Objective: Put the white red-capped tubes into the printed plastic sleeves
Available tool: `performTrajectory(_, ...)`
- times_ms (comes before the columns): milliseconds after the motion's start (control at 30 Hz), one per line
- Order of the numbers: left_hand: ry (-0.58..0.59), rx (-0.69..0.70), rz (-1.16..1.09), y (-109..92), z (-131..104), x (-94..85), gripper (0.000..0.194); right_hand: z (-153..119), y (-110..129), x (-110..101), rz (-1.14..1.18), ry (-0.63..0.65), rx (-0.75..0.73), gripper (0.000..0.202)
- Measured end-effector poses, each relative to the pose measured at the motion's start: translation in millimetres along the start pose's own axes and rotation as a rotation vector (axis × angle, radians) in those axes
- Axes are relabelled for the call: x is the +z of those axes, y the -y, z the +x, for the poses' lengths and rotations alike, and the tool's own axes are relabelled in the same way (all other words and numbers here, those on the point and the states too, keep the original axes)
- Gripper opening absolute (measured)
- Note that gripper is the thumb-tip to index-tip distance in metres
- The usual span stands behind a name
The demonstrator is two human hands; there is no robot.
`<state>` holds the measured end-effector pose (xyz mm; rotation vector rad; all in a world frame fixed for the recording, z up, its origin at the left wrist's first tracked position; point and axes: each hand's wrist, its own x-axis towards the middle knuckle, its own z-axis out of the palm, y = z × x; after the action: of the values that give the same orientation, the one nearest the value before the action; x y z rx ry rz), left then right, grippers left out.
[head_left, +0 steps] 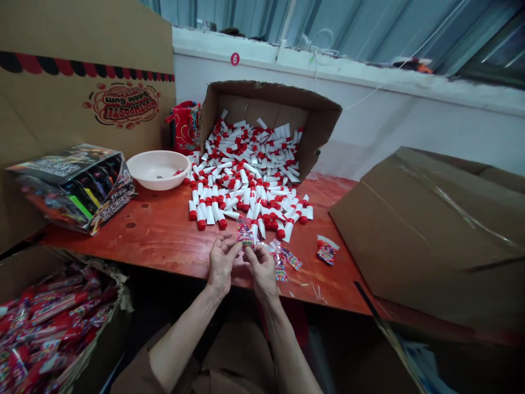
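Note:
Over the front of the red table, my left hand (222, 264) and my right hand (262, 268) pinch the lower edge of a small colourful wrapper (245, 234) between them. The wrapper stands upright from the fingertips, close to the pile of white tubes with red caps (246, 191). Just right of my right hand lie a few more printed wrappers (291, 258) on the table. Another wrapper (327, 250) with a clear top rests farther right.
A tipped cardboard box (320, 117) spills tubes onto the table (164, 235). A pale bowl (158, 171) and display box (88, 183) stand left. A large carton (443, 230) is right; a box of wrapped red items (53, 323) sits lower left.

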<state>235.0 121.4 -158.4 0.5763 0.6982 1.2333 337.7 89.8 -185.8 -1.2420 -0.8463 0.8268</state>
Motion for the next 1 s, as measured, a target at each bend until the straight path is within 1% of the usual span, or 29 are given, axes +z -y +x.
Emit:
performTrajectory(67,-0.01,-0.043,-0.02,2.2,-5.1,-4.5,0.051,2.5,3.7,0.6,0.026,0.016,-0.013,0.03)
performTrajectory(100,0.001,-0.082,-0.028,2.2,-6.5,-7.3,0.049,5.6,7.3,-2.0,0.012,0.057,-0.016,0.03)
performTrajectory(233,0.155,-0.28,-0.034,-3.3,-3.8,-16.4,0.039,18.0,22.4,-20.6,-0.112,0.262,-0.033,0.03)
performTrajectory(267,0.182,-0.302,-0.022,-4.8,-2.2,-17.2,0.038,19.2,24.7,-24.2,-0.131,0.301,-0.03,0.029)
performTrajectory(333,0.171,-0.285,-0.004,-6.5,-0.3,-16.7,0.036,18.7,26.1,-27.7,-0.125,0.337,-0.003,0.028)
performTrajectory(367,0.14,-0.253,-0.002,-6.5,-0.3,-15.6,0.035,17.2,25.2,-27.4,-0.105,0.334,0.021,0.028)
performTrajectory(433,0.082,-0.187,-0.007,-5.1,-2.6,-13.1,0.035,12.6,20.9,-23.7,-0.058,0.286,0.062,0.028)
performTrajectory(533,0.049,-0.11,0.018,0.0,-8.3,-11.9,0.035,4.2,13.3,-14.2,-0.02,0.206,0.094,0.03)
performTrajectory(600,0.021,-0.085,0.05,4.3,-10.6,-13.5,0.035,-0.5,10.5,-8.0,-0.007,0.181,0.101,0.03)
performTrajectory(667,-0.036,-0.08,0.08,8.2,-11.0,-16.0,0.034,-3.4,9.5,-3.4,-0.011,0.174,0.095,0.031)
performTrajectory(767,-0.085,-0.073,0.11,11.0,-9.6,-18.4,0.034,-3.9,9.3,-0.1,-0.054,0.171,0.067,0.032)
performTrajectory(833,-0.072,-0.063,0.113,10.3,-8.7,-18.5,0.034,-2.3,9.6,-0.2,-0.079,0.165,0.051,0.031)
performTrajectory(900,-0.035,-0.065,0.106,8.0,-8.2,-18.2,0.035,0.0,10.6,-1.4,-0.091,0.155,0.027,0.028)
performTrajectory(1000,0.011,-0.077,0.095,4.5,-8.1,-18.2,0.038,2.4,13.1,-3.5,-0.115,0.172,-0.019,0.025)
